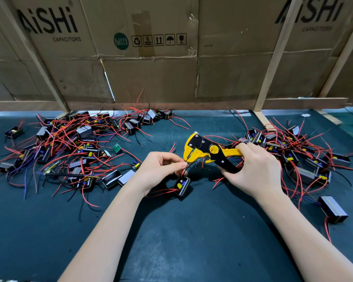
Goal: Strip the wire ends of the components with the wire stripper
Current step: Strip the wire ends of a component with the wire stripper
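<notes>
The right hand (255, 169) grips the handles of the yellow and black wire stripper (208, 152), its head pointing left over the middle of the dark green table (171, 231). The left hand (161, 169) pinches a black wire (184, 169) with its end at the stripper's head; the wire runs down to a small black component (182, 186) lying just near of both hands. Piles of components with red wires lie at left (69, 147) and right (293, 155), before a cardboard wall (151, 74).
</notes>
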